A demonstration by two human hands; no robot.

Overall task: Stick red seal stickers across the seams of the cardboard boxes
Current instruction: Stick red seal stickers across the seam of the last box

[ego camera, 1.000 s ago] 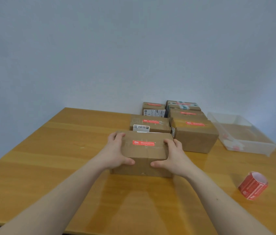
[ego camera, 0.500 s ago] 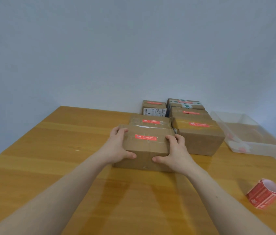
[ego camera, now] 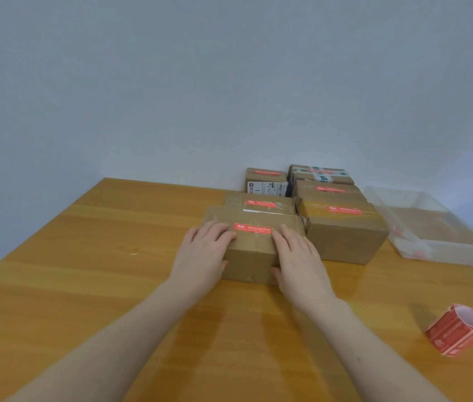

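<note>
The left hand lies flat on the near cardboard box, fingers straight and close together, its fingertips just left of the red seal sticker that crosses the box's top seam. The right hand rests on the same box just right of that sticker, fingers also extended and relaxed, thumb down on the box's front face. Neither hand curls around anything.

Beyond the fingertips stand five more boxes (six in all, each with one red sticker on top): one touching the back of the near box, one behind that with a white label, and three in a column right of the right hand. Farther right sits a clear plastic bin holding a few pinkish-red scraps, too blurred to identify. Nearer the person, well right of the right forearm, one roll of red stickers lies on its side on the wooden table.
</note>
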